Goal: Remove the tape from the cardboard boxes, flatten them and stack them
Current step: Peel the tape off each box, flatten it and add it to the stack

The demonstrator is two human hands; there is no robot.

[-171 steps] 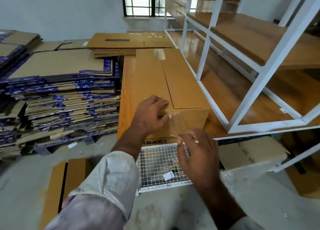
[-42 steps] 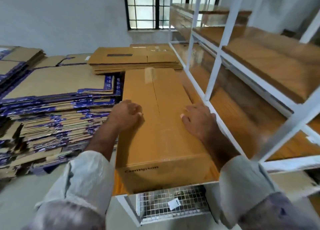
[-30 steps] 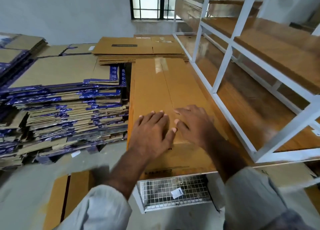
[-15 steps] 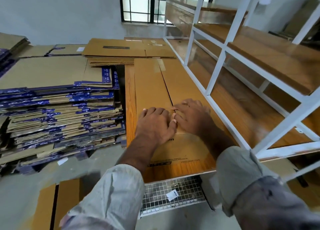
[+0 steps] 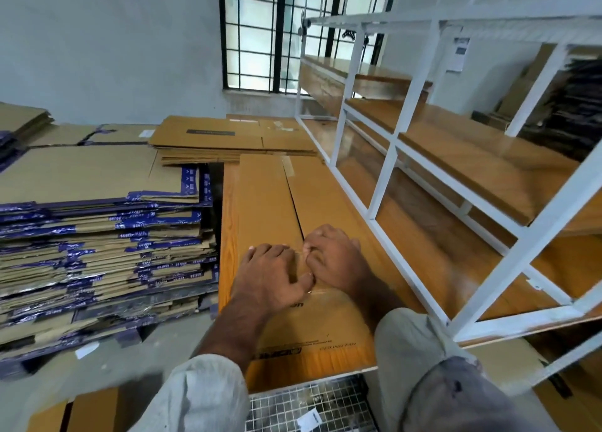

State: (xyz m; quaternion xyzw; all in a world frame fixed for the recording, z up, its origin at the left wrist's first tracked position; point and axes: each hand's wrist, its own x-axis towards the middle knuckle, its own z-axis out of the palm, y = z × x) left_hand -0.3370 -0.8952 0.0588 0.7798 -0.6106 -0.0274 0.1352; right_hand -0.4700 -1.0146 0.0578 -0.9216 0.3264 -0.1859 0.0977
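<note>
A long brown cardboard box [image 5: 270, 203] lies low on the wooden bench [image 5: 228, 236], its two top flaps meeting at a dark centre seam. A strip of clear tape [image 5: 288, 167] still sticks to the seam at the far end. My left hand [image 5: 270, 275] presses on the left flap near the box's near end, fingers spread. Right beside it, my right hand [image 5: 338, 262] has its fingers curled down into the seam over the edge of the right flap. The two thumbs almost touch.
Flattened brown boxes [image 5: 234, 138] are stacked beyond the box. A tall pile of purple-edged flat cartons [image 5: 97, 236] fills the left. A white metal shelf frame [image 5: 384, 184] with wooden boards stands close on the right. A wire basket [image 5: 309, 405] sits below the bench edge.
My hands came from the box's sides to the centre seam and pressed it down. Since half a second ago my right fingers have curled into the seam.
</note>
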